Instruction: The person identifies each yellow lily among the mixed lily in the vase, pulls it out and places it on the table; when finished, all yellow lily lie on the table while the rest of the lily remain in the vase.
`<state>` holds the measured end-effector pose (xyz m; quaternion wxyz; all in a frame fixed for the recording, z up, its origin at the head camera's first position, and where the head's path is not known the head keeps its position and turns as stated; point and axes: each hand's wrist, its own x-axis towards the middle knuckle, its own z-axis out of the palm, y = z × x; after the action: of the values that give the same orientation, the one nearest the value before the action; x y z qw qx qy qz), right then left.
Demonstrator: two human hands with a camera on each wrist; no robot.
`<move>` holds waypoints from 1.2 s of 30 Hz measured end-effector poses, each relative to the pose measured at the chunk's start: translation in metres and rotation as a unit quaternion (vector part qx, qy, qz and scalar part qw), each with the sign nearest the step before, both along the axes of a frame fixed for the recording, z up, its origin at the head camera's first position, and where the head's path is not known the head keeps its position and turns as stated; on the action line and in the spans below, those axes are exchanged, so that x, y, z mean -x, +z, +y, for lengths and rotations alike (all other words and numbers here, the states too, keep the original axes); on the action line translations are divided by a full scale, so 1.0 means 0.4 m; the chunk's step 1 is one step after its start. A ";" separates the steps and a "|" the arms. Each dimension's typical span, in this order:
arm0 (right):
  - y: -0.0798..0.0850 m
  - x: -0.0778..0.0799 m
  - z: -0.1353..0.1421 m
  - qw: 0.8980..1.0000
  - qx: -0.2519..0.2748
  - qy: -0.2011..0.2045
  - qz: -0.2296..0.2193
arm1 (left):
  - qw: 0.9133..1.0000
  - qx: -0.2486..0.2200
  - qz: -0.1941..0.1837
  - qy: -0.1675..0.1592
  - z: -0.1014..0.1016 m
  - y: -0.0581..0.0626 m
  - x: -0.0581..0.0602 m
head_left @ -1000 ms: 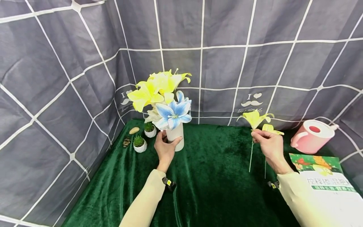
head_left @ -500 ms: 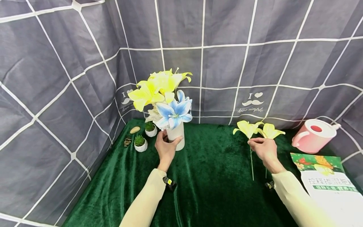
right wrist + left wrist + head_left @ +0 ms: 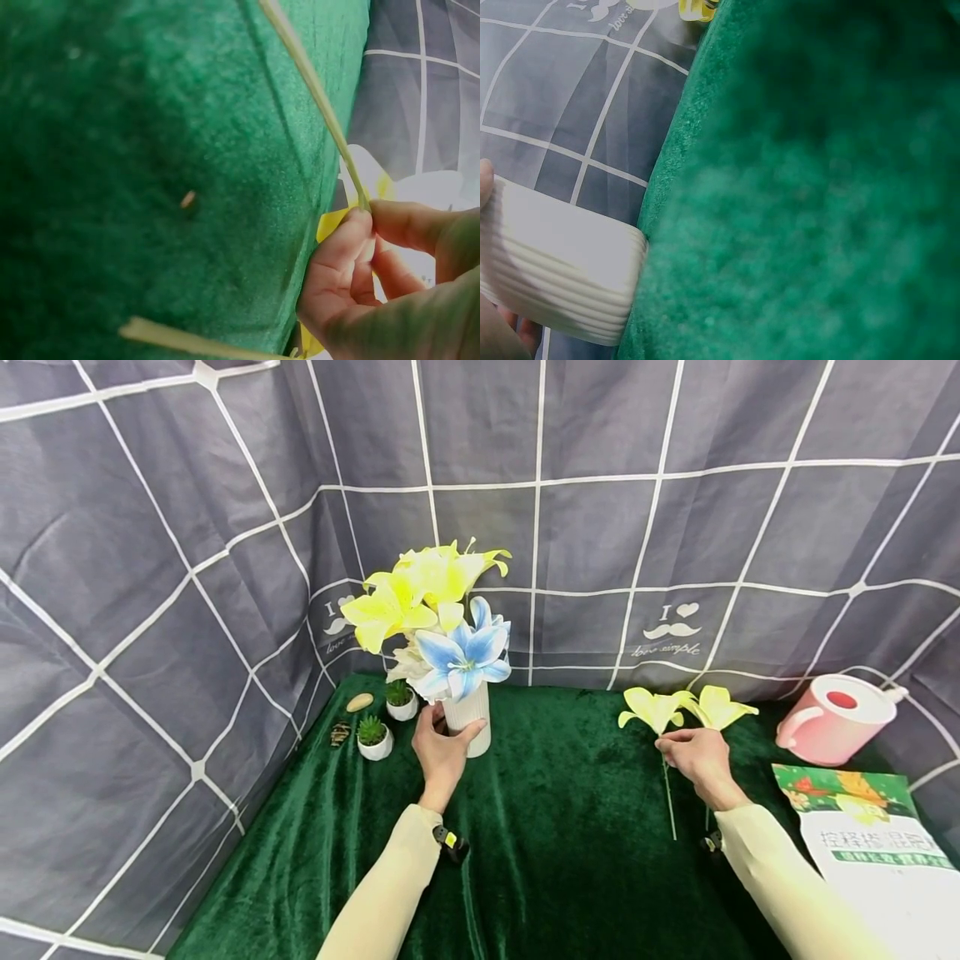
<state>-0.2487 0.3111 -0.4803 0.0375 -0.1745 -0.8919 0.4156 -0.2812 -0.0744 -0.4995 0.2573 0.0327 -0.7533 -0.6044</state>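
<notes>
My left hand [image 3: 441,753] grips the white ribbed vase [image 3: 476,727] low on its side, fingers behind and thumb in front. Yellow lilies [image 3: 390,607], a blue lily [image 3: 465,660] and whitish blooms [image 3: 408,662] fill the vase's top. In the left wrist view the vase [image 3: 570,262] shows its base against the green cloth. On the right, my right hand [image 3: 697,760] pinches the stem of a yellow lily [image 3: 651,708] just under its bloom. That stem [image 3: 319,97] slants above the cloth in the right wrist view. A second yellow lily [image 3: 718,708] lies behind the hand.
Two small potted succulents [image 3: 375,739] stand left of the vase, near a pale oval stone [image 3: 360,702] and a brown striped piece [image 3: 340,734]. A pink mug [image 3: 832,727] and a white-and-green packet [image 3: 870,835] are at the right. Grey checked fabric [image 3: 585,527] hangs behind.
My right hand has come down and slightly left with the pinched lily, whose bloom now sits lower, level with the second one. My left hand keeps its grip on the vase.
</notes>
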 end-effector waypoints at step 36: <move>0.358 -0.066 -0.249 0.980 0.009 0.052 0.193 | 1.000 0.005 0.004 0.004 0.000 -0.006 0.009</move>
<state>-0.2221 0.2115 -0.3369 0.1859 -0.0446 -0.8719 0.4508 -0.2847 -0.0746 -0.5019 0.2627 0.0321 -0.7554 -0.5994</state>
